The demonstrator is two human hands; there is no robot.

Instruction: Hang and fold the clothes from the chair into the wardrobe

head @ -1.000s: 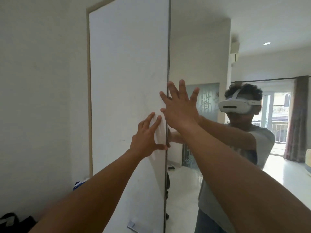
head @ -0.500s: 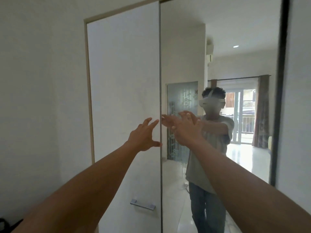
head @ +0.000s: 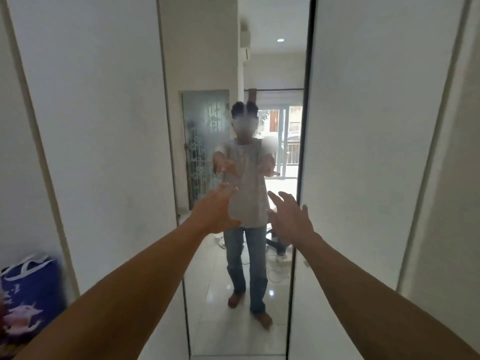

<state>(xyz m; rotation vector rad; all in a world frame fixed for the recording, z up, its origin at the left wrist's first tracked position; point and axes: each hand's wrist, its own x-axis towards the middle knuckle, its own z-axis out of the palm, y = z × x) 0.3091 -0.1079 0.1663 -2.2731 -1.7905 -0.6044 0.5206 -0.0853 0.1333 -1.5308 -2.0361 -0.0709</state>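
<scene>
Facing: the wardrobe (head: 376, 229) is met head-on, and the view is filled by it from edge to edge.
Doors: a white left door (head: 104, 126) and a white right door (head: 363, 113) are seen flat and closed, one on either side of the middle.
Mirror panel: a tall mirror panel (head: 275, 61) is set between the two doors, edged on its right by a dark frame strip (head: 306, 126).
Left grip: the left grip (head: 215, 214) is stretched out in front of the glass, released, fingers spread, nothing held.
Right grip: the right grip (head: 291, 219) is raised beside it at about the same height, also released, fingers fanned and lightly bent, nothing held.
Contact: both are held apart from the mirror; their mirrored copies are seen higher up and clearly separate.
Reflection: a standing person's reflection (head: 246, 255) is shown in a grey shirt and blue jeans, barefoot on glossy pale tiles, both arms reached forward.
Behind the legs: a dark shape (head: 276, 244) low on the floor is reflected, too blurred to be named.
Low left: a blue bag (head: 28, 294) with a pale printed pattern is caught beside the wardrobe, motion-smeared.
</scene>
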